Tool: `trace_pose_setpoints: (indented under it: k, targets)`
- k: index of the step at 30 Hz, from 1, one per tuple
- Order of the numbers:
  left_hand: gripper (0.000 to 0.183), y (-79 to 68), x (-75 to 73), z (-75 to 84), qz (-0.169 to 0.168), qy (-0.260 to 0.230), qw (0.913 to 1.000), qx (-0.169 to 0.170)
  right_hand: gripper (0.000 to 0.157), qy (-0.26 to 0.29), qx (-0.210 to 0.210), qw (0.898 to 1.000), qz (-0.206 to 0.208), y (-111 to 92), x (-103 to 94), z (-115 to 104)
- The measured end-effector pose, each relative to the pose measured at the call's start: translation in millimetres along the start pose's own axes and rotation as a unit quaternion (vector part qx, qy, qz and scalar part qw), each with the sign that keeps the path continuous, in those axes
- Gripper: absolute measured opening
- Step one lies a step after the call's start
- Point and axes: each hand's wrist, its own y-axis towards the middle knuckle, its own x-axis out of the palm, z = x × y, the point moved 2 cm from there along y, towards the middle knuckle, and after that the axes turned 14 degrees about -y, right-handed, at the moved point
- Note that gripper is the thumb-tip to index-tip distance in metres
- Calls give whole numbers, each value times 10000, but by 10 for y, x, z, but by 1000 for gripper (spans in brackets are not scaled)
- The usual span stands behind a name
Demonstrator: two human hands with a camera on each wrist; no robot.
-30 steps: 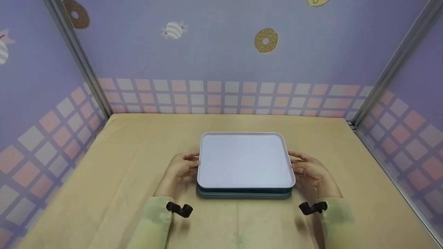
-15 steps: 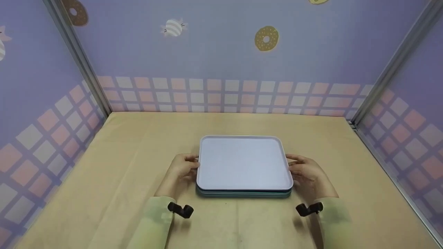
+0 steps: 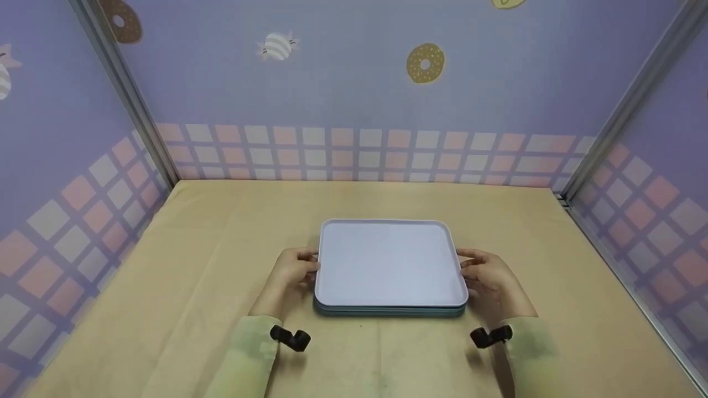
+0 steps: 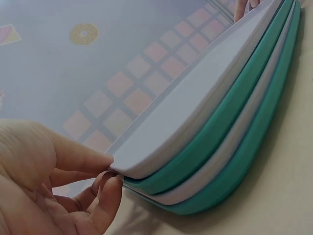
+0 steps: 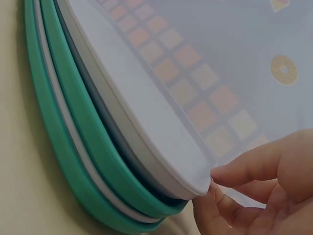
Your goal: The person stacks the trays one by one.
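A white rectangular tray [image 3: 390,264] lies on top of a stack in the middle of the table. Beneath it, green trays [image 4: 195,166] alternate with another white tray [image 4: 195,188]. My left hand [image 3: 293,269] pinches the top tray's left edge between thumb and fingers. On the opposite edge, my right hand [image 3: 487,272] pinches the same white tray. A thin dark gap shows under its rim in the right wrist view, where the fingertips [image 5: 213,175] are right at the edge.
Tan cloth covers the table [image 3: 221,221]. Lilac walls with pink and white squares [image 3: 343,155] enclose the back and sides, and metal posts [image 3: 133,105] stand in the corners. Each wrist wears a black camera mount [image 3: 290,337].
The top white tray has come down onto the stack and slightly nearer, both hands moving with it. The gap beneath its front edge has narrowed.
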Motion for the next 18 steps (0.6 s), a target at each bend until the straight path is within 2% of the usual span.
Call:
trace_pose_setpoints:
  k: [10, 18]
  targets:
    - [38, -6, 14, -23, 99, 237, 9996, 114, 61, 304, -2, 9995, -29, 39, 33, 29]
    - [40, -1, 35, -24, 210, 418, 9987, 180, 61, 129, 39, 9999, 11, 26, 28, 19]
